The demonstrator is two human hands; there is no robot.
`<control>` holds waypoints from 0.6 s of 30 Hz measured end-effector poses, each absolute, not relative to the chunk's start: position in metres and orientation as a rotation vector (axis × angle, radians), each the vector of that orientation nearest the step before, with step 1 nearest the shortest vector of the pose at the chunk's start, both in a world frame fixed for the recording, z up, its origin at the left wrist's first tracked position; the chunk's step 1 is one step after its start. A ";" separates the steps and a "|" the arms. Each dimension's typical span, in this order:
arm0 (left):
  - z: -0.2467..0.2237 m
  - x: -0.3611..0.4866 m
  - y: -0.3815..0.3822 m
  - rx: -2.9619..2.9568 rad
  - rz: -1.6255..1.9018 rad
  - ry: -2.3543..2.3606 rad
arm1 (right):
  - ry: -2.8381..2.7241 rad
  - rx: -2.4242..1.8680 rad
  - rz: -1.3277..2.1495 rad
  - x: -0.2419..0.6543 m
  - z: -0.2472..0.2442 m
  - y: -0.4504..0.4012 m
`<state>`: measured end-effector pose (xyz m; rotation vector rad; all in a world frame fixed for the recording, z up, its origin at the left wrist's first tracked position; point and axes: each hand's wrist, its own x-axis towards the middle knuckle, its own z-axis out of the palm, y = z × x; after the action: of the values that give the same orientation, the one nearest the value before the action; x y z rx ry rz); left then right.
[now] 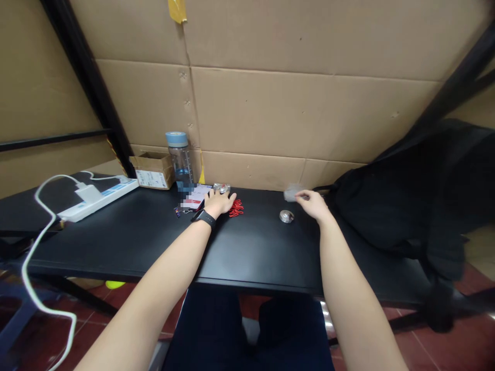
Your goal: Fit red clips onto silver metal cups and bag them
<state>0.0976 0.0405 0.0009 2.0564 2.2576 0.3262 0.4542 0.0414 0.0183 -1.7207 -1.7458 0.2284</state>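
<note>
My left hand (218,203), with a dark watch on its wrist, lies palm down with fingers spread. Its fingertips reach the edge of a small shiny packet (221,187); whether they press on it I cannot tell. Red cords (236,208) lie just right of that hand, and a pale printed card (195,196) lies to its left. My right hand (314,205) pinches the edge of a crumpled clear plastic bag (292,192) near the back of the table. A round shiny metal object (286,216) rests on the black tabletop (255,252), left of the right hand.
At the back left stand a blue-lidded water bottle (180,158) and an open cardboard box (152,171). A white power strip (101,200) with a plugged-in cable lies farther left. A black backpack (410,196) takes up the right side. Cardboard panels (263,113) close off the back.
</note>
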 end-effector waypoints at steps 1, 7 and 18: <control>0.001 0.098 0.040 2.070 0.329 2.255 | -1.622 -1.765 0.209 0.468 0.017 0.044; 0.002 0.105 0.037 2.161 0.376 2.222 | -1.397 -1.920 0.139 0.507 0.003 0.048; 0.012 0.112 0.029 2.350 0.648 2.230 | -1.776 -1.917 0.102 0.473 -0.018 0.062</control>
<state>0.1121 0.0288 0.0116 2.3503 2.2301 0.6476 0.4730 0.0625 -0.0184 -1.9173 -1.7762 0.1021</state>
